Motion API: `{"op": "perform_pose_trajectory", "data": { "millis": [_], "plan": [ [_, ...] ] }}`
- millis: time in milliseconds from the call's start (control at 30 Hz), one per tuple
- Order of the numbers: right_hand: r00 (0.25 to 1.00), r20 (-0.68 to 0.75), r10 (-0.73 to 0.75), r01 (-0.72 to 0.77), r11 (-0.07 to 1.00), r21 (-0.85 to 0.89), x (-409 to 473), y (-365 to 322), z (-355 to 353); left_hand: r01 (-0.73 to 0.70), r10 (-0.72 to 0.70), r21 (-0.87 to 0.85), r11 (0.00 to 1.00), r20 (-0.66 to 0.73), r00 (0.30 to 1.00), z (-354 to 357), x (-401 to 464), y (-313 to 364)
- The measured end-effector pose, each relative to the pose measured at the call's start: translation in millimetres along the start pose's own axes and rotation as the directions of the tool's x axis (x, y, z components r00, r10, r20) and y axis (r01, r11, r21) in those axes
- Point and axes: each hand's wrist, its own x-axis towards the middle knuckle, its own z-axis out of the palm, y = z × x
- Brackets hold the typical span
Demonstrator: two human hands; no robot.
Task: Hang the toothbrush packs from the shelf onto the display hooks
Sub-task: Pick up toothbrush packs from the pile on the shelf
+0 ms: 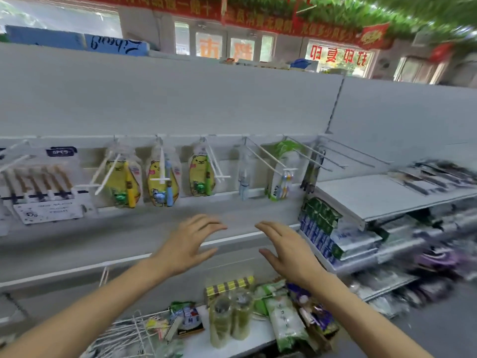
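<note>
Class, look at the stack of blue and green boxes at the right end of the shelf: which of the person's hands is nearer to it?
Right. The right hand hovers just left of the boxes; the left hand is farther left, beyond it.

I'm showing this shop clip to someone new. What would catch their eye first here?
Two open, empty hands, left and right, reach forward mid-frame over the grey shelf. Behind them three yellow cartoon packs hang in a row on hooks, with bare hooks further right. Red banners run across the top.
</note>
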Motion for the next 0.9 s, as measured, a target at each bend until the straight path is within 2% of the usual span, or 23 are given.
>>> {"op": "perform_pose_trajectory", "data": {
  "millis": [267, 433, 633, 900],
  "plan": [
    [0.998, -0.034, 0.061, -0.063, 0.997, -0.055, -96, 146, -69, -0.146, 0.146, -0.041, 0.988, -0.001, 0.989, 80, 127, 123],
    [0.995, -0.03, 0.1, -0.102, 0.989, -0.103, -131, 222, -99, -0.198, 0.199, -0.094, 0.976, -0.002, 0.98, 123, 194, 172],
    [0.987, -0.054, 0.151, -0.156, 0.982, -0.105, -140, 310, -110, -0.192, 0.195, -0.124, 0.974, 0.012, 0.981, 179, 272, 197],
    [0.975, -0.054, 0.217, -0.222, 0.971, -0.093, -120, 432, -109, -0.209, 0.216, -0.19, 0.959, 0.019, 0.976, 271, 390, 193]
  ]
}}
